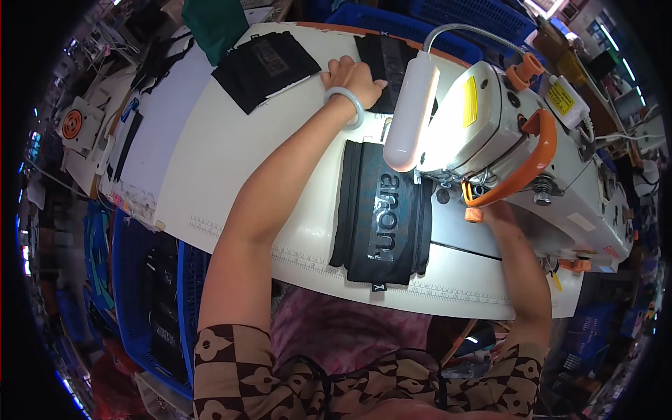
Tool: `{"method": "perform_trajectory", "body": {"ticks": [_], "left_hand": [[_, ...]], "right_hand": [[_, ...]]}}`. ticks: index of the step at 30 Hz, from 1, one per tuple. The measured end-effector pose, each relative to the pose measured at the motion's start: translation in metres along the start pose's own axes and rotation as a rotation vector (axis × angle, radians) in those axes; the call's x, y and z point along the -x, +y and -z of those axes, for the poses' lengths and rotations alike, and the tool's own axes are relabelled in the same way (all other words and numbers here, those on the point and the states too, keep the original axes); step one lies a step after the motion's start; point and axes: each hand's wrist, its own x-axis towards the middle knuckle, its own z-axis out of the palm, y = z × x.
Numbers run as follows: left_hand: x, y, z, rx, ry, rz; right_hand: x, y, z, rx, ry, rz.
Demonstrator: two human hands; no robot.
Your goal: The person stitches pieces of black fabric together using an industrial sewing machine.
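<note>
My left hand is at the far side of the white table, its fingers curled and a pale bangle on the wrist. Its thumb side touches or lies close to a black fabric piece; whether the fingers grip anything is hidden. My right hand reaches behind the sewing machine head, which hides its fingers. Between my arms a flat black fabric piece with glossy "anon" lettering lies on the table, its right edge beside the needle area. A small tag sticks out at its near edge.
More black fabric pieces lie at the back left, beside green cloth. A lamp and an orange lever stand out from the machine. Blue crates are below left. A printed ruler runs along the front edge.
</note>
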Motion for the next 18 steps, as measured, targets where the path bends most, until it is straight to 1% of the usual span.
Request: {"method": "perform_trajectory", "body": {"ticks": [2, 4, 6, 7, 9, 10, 12, 13, 15, 17, 18], "left_hand": [[-0.004, -0.008, -0.002, 0.023, 0.011, -0.028], [-0.009, -0.030, 0.005, 0.405, 0.248, 0.117], [-0.016, -0.071, 0.022, 0.383, 0.543, 0.140], [-0.024, -0.099, 0.032, 0.351, 0.585, 0.197], [-0.032, -0.150, 0.046, 0.195, 0.657, 0.220], [-0.027, -0.161, 0.049, 0.189, 0.638, 0.217], [-0.012, -0.164, 0.052, -0.147, 0.765, 0.119], [0.000, -0.151, 0.053, -0.142, 0.739, 0.108], [0.040, -0.108, 0.057, -0.067, 0.577, -0.377], [0.095, -0.065, 0.044, 0.536, -0.028, -0.543], [0.129, -0.039, 0.043, 0.502, -0.105, -0.693]], "right_hand": [[0.012, -0.048, 0.023, 0.099, -0.035, -0.180], [0.018, -0.081, 0.041, 0.137, -0.087, -0.325], [0.019, -0.091, 0.050, 0.170, -0.111, -0.388], [0.021, -0.075, 0.044, 0.284, -0.058, -0.313], [0.026, -0.066, 0.037, 0.385, -0.013, -0.244], [0.028, -0.066, 0.035, 0.369, 0.063, -0.226], [0.039, -0.064, 0.028, 0.338, 0.204, -0.205], [0.047, -0.066, 0.021, 0.330, 0.189, -0.227], [0.056, -0.082, 0.011, 0.176, 0.563, 0.272], [0.064, -0.113, 0.015, -0.231, 0.407, 0.383], [0.068, -0.120, 0.009, -0.247, 0.374, 0.461]]}}
